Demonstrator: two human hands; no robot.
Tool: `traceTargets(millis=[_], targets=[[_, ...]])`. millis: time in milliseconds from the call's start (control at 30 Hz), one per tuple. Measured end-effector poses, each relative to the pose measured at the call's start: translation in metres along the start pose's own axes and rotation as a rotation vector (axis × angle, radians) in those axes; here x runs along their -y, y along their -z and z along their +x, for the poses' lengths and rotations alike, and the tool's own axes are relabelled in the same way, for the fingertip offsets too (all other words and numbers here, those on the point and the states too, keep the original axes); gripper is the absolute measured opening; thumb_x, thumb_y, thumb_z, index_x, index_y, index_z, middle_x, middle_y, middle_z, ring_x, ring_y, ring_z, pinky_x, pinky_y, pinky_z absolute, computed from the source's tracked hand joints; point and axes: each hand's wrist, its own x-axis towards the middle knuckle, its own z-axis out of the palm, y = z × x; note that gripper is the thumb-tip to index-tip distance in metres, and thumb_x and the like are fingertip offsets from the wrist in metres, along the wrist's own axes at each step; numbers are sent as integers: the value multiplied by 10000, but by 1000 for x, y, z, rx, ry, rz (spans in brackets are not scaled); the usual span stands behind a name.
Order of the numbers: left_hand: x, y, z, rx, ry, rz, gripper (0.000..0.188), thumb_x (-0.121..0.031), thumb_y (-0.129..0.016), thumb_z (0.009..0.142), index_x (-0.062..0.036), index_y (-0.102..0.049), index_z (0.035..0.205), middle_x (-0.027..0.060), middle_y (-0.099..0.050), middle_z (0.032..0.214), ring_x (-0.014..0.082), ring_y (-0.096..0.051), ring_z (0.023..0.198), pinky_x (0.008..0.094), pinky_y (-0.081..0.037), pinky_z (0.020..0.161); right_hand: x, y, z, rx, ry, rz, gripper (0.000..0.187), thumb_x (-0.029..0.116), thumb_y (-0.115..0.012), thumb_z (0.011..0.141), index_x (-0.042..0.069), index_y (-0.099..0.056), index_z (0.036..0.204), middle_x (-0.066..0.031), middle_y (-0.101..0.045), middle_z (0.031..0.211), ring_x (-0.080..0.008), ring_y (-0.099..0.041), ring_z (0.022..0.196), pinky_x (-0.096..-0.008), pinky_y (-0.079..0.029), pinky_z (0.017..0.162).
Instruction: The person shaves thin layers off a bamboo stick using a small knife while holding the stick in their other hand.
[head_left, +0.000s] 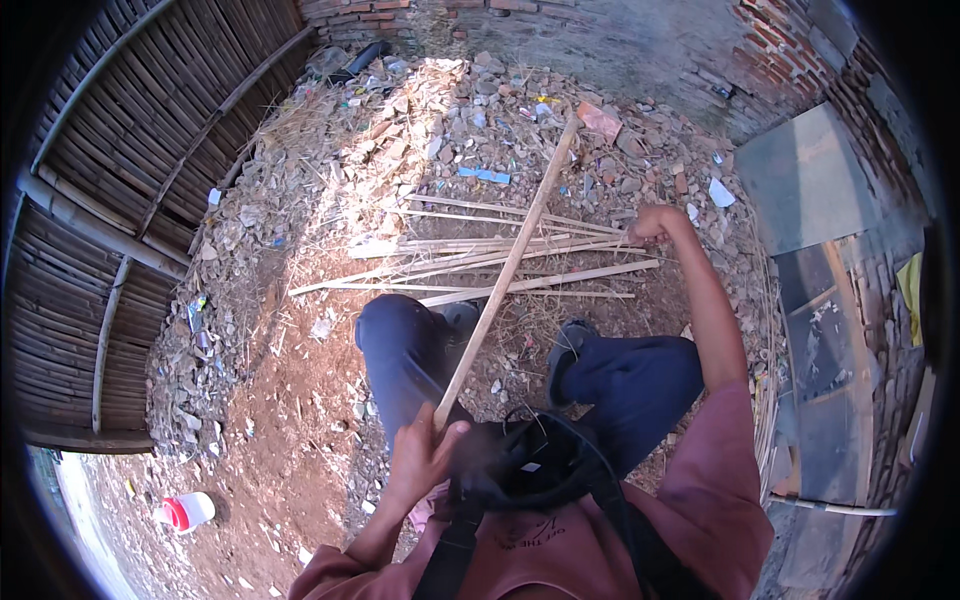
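My left hand is closed round the lower end of a long, flat bamboo slat. The slat slants up and away to the right, passing over a loose bundle of thinner bamboo strips that lies across the ground beyond my knees. At the right end of that bundle, my arm reaches out and my right hand is closed where several strip ends come together. Its fingertips are partly hidden, so how many strips are in its grip cannot be made out. My bent legs are on either side of the slat's lower part.
Broken brick and stone rubble covers the ground ahead, below a brick wall. A bamboo-pole wall stands on the left. A red and white plastic container lies at lower left. Grey boards lean at right.
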Motion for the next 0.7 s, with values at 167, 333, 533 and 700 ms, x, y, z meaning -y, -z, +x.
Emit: traceTargets(millis=[167,333,533,700], targets=[[-9,6,28,-88,-33,-167,419,-333,-527,1146,3,-540,894,98,-491,618,169,-464,566,391,-377,540,-19,-9,-24,-182,67,191,609,649,-694,938,53,-817,926,-104,-739,799,-220,-689,750,-368,-541,711],[-25,9,48,-95,-48,-197,429,-289,-520,1150,-6,-534,828,-4,-426,647,69,-387,635,325,-341,544,-4,-21,-58,-641,504,511,583,612,-646,1018,46,-783,997,16,-606,718,-73,-542,630,-253,-417,579],[-46,1,61,-81,-108,-368,406,-295,-550,1140,-14,-579,848,-40,-438,681,43,-372,660,291,-310,554,94,-35,-169,-398,819,1409,425,393,-670,1071,51,-633,1321,78,-461,746,-16,-397,592,-231,-339,524],[-72,0,67,-21,-127,-376,355,-280,-582,1126,-11,-619,898,-53,-427,664,39,-368,643,283,-297,552,144,-73,-199,-375,1012,1408,443,289,-673,1069,-2,-600,1394,25,-563,823,-26,-452,664,-215,-297,519]])
